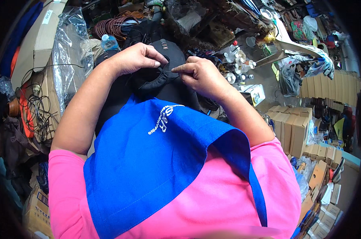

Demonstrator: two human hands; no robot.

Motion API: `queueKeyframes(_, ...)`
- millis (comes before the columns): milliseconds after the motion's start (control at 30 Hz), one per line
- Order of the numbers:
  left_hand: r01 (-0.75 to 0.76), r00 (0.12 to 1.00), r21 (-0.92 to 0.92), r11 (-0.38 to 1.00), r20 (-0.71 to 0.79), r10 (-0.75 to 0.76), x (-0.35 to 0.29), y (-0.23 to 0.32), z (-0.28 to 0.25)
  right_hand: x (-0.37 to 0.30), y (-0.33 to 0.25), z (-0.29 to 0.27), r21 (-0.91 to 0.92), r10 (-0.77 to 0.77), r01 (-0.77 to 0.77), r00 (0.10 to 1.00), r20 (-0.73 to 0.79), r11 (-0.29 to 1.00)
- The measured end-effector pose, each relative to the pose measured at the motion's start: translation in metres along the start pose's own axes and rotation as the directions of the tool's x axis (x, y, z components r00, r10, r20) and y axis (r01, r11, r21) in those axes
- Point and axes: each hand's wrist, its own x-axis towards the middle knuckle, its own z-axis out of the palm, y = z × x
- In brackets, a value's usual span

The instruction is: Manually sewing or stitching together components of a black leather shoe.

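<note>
A black fabric piece [151, 84] with a rounded, gathered edge rests on my lap, against black cloth; its exact kind is unclear. My left hand [138, 59] is closed above it, thumb and forefinger pinched close to the dark fabric. Whatever sits between those fingertips is too small to name. On the other side, my right hand [202, 75] is closed too, its forefinger pointing left over the fabric and its thumb tucked below. Anything in its pinch is hidden. A small gap separates the two hands. A blue apron [144, 159] covers my front below the piece.
Beyond my left hand stand a bottle with a blue cap [108, 42] and a coil of reddish cord [113, 28]. Several white-capped bottles [238, 61] cluster right of my right hand. Cardboard boxes [290, 127] are stacked at right; a tall carton [39, 44] and tangled black wires [37, 107] flank the left.
</note>
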Motion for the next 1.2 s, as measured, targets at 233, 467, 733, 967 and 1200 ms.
queueKeyframes(233, 0.024, 1.000, -0.085, 0.996, -0.001, -0.025, 0.000, 0.007, 0.007, -0.007, -0.003, 0.011, 0.029, -0.016, 0.019, 0.997, -0.075, 0.999)
queueKeyframes(467, 0.074, 0.996, -0.116, 0.990, 0.059, -0.067, 0.005, 0.012, 0.011, -0.008, 0.031, 0.013, 0.405, 0.101, -0.122, 0.992, 0.072, 0.906)
queueKeyframes(733, -0.019, 0.996, -0.091, 0.996, 0.083, 0.027, 0.007, 0.005, 0.007, 0.000, 0.058, 0.024, 0.628, -0.020, -0.105, 0.982, 0.189, 0.771)
queueKeyframes(967, -0.041, 0.998, -0.057, 0.998, 0.043, 0.043, 0.014, -0.003, 0.002, 0.005, 0.048, 0.035, 0.655, 0.080, -0.137, 0.990, 0.117, 0.743)
queueKeyframes(1200, -0.061, 0.931, 0.366, 0.929, -0.315, 0.185, -0.001, 0.003, 0.012, 0.003, 0.019, 0.037, 0.458, 0.127, -0.053, 0.983, -0.133, 0.888)
